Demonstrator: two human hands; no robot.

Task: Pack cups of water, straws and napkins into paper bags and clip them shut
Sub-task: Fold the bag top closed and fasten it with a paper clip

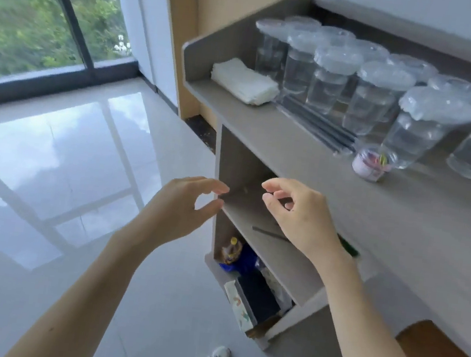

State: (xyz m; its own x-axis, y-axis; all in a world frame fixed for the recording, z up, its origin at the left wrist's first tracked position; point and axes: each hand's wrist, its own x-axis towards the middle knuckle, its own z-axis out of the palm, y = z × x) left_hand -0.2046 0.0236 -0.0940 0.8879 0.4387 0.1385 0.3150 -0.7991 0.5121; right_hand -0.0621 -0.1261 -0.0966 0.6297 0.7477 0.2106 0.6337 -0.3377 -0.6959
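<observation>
cups of water (pixel 332 80) with lids stand in rows on the surface (pixel 289 161), 1 to 2 o'clock in view. napkins (pixel 244 81) are stacked at 9 o'clock of the cups. straws (pixel 318 120) lie just in front of them, and a small tub of clips (pixel 372 164) sits by the straws' 4 o'clock end. left hand (pixel 187 202) and right hand (pixel 298 215) hover near centre before the shelf (pixel 264 250), fingers loosely curled, both empty.

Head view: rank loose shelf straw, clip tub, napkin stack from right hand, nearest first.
1. Loose straw, on the shelf beside the right hand.
2. Clip tub, on the counter, farther right.
3. Napkin stack, counter's far left end.
</observation>
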